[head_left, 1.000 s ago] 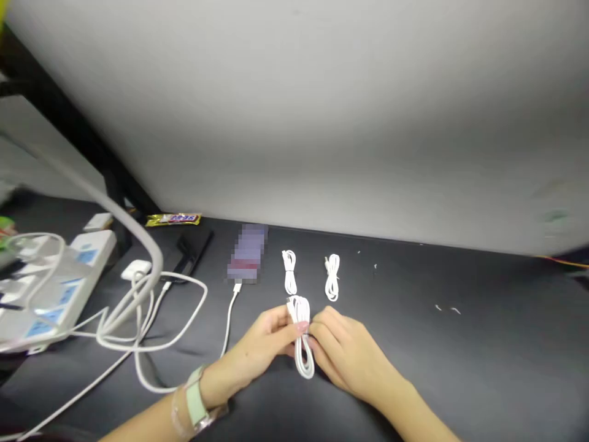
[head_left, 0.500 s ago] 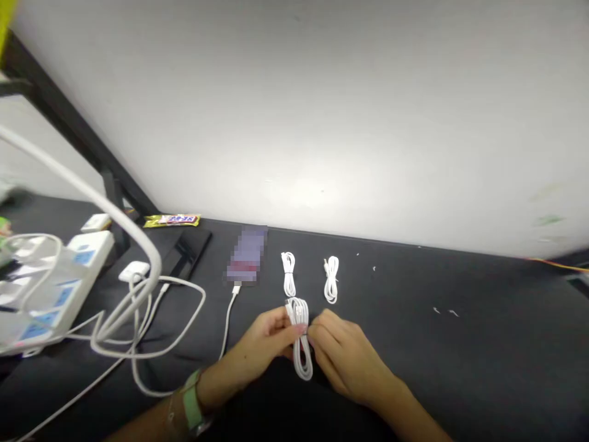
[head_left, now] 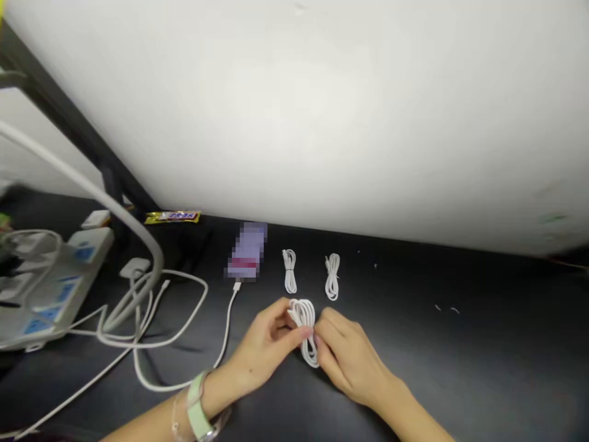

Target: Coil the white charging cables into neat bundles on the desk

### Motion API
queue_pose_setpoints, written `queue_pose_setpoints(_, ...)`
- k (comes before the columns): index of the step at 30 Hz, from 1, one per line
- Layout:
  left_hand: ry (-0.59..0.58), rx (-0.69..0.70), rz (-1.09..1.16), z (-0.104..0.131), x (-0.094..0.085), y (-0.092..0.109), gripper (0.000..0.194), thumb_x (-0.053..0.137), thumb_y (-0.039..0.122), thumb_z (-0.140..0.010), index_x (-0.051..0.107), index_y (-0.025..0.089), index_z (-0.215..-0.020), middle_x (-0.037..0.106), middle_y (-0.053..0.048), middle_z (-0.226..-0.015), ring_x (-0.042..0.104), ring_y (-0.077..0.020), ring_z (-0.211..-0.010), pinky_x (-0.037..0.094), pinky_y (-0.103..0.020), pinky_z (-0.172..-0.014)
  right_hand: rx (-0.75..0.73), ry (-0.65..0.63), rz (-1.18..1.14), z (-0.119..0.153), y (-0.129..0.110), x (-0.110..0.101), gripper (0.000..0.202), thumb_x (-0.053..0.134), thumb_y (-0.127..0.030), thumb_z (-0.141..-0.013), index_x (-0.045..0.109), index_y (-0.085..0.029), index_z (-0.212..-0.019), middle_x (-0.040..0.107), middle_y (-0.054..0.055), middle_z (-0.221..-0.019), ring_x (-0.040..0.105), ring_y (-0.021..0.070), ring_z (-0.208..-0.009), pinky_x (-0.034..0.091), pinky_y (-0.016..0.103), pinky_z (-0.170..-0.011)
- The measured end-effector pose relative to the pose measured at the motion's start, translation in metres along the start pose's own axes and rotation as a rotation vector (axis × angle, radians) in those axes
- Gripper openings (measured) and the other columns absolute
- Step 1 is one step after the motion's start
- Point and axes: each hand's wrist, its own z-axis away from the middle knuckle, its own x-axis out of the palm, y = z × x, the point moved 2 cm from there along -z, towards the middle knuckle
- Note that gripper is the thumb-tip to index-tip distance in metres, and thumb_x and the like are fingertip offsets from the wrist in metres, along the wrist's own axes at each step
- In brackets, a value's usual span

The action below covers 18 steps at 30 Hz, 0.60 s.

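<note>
My left hand (head_left: 271,337) is closed on a coiled white cable (head_left: 302,312), with the thumb pressed across the middle of the coil. The coil is held above the black table, its loops showing above and below the thumb. My right hand (head_left: 352,356) is closed in a pinch against the right side of the same coil, at its middle. What those fingertips grip is hidden. Beyond my hands lie two smaller white cable bundles, a left one (head_left: 289,273) with a dark tie round its middle and a right one (head_left: 332,277).
A blurred-out phone (head_left: 248,248) lies left of the bundles with a white charging cable (head_left: 229,322) plugged in. At far left are a power strip (head_left: 99,245), a white charger (head_left: 135,267) and tangled cords. A yellow snack wrapper (head_left: 172,217) lies by the white wall (head_left: 368,135).
The coil has shifted slightly right and turned in my left hand, its upper loops spreading wider. My right hand stays pinched against its side. The view has brightened a little.
</note>
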Motion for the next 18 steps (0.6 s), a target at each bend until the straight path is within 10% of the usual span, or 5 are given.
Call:
queue_pose_setpoints(9,0.034,0.169,-0.196,0.0037,-0.0006,0.0048,0.014,0.067,0.021,-0.077,0.060,0.014,-0.087,0.058,0.000,-0.082,0.057,-0.0112,-0.078,0.048,-0.022,-0.073,0.037,0.016,-0.089,0.0014,-0.0008,0.0024,0.020,0.032,-0.013,-0.089,0.039,-0.020,-0.072,0.044,0.002,-0.069,0.041,0.0151,-0.060,0.030,0.026,-0.054)
queue_pose_setpoints(18,-0.010,0.060,-0.103,0.0026,-0.0013,0.0032,0.020,0.068,0.022,-0.077,0.057,0.016,-0.094,0.061,0.000,-0.084,0.059,-0.0110,-0.078,0.049,-0.023,-0.073,0.004,0.093,-0.032,0.0018,0.0016,0.0041,0.017,0.037,-0.011,-0.087,0.041,-0.020,-0.073,0.044,0.001,-0.068,0.042,0.0139,-0.059,0.029,0.025,-0.052)
